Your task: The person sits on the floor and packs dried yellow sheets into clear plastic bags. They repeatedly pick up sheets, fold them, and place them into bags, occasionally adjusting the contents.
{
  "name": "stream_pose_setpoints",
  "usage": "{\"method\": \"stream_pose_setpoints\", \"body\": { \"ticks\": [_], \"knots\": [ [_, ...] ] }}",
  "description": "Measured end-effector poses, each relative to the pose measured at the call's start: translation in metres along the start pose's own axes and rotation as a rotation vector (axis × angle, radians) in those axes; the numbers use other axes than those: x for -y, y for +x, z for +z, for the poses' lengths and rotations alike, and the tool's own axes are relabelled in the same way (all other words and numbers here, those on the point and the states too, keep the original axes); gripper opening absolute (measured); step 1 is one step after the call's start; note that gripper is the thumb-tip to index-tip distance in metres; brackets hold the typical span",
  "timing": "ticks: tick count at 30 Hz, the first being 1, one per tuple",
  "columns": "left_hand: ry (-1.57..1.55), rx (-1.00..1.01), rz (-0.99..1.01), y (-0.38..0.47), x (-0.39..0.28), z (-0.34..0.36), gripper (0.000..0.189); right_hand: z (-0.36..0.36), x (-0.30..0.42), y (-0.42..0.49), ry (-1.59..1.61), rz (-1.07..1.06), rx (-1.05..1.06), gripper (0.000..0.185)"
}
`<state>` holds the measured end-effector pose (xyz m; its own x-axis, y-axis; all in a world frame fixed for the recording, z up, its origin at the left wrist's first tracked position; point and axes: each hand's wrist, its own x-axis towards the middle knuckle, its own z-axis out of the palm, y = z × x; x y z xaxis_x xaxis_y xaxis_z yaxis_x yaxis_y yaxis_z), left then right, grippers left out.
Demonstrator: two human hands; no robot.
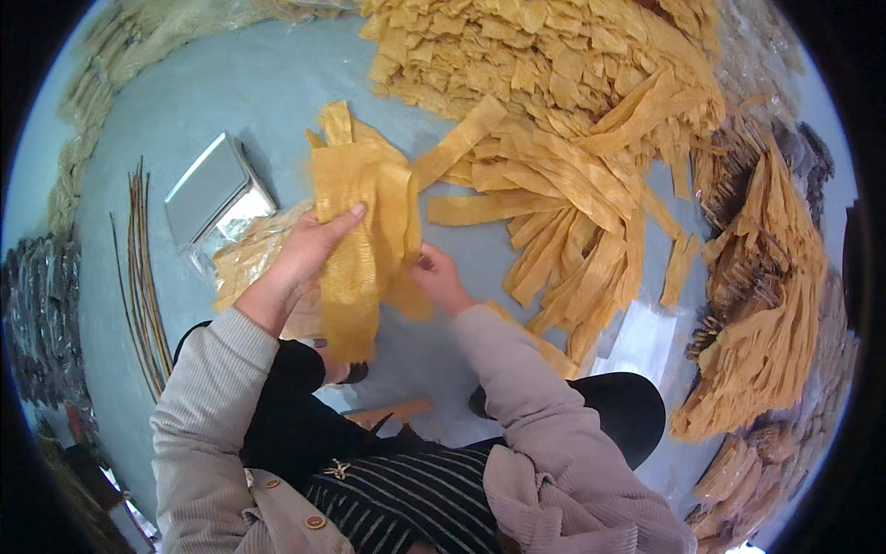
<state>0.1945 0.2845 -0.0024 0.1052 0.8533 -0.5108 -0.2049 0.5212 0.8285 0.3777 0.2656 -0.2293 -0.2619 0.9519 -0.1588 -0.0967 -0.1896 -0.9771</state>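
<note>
A bundle of broad, flat, amber-yellow strips (pixel 346 256) hangs in front of me, its surface finely wrinkled. My left hand (pixel 315 242) grips the bundle from the left, thumb laid across its face and fingers behind it. At the bundle's right edge is my right hand (pixel 439 273), with its fingers curled in on the strip there; the fingertips are partly hidden. Behind my left wrist lies a clear plastic bag (pixel 252 253) with similar pale yellow pieces in it. Loose strips (pixel 554 208) fan out on the floor to the right of my hands.
A large heap of strips (pixel 498 48) rises at the back. Left of me are a steel-topped platform scale (pixel 211 187) and several thin sticks (pixel 142 277) on the grey floor (pixel 291 76). Strips with dark ends (pixel 768 298) are piled at right. Wrapped dark bundles (pixel 41 318) line the left edge.
</note>
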Motion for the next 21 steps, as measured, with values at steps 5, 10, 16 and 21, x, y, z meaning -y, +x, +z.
{"method": "stream_pose_setpoints", "body": {
  "ticks": [5,10,16,21],
  "knots": [
    [0.083,0.144,0.095,-0.012,-0.006,-0.003,0.040,0.018,0.080,-0.006,-0.172,-0.176,0.123,0.031],
    [0.268,0.200,0.162,-0.019,-0.007,-0.007,0.037,0.042,0.102,-0.025,-0.047,-0.151,0.404,0.029],
    [0.051,0.116,0.100,-0.024,0.008,-0.002,0.032,0.060,0.102,-0.056,0.148,0.249,0.515,0.027],
    [0.062,-0.026,0.179,-0.014,0.004,-0.001,0.029,-0.024,-0.012,-0.070,-0.562,0.101,0.279,0.044]
  ]
}}
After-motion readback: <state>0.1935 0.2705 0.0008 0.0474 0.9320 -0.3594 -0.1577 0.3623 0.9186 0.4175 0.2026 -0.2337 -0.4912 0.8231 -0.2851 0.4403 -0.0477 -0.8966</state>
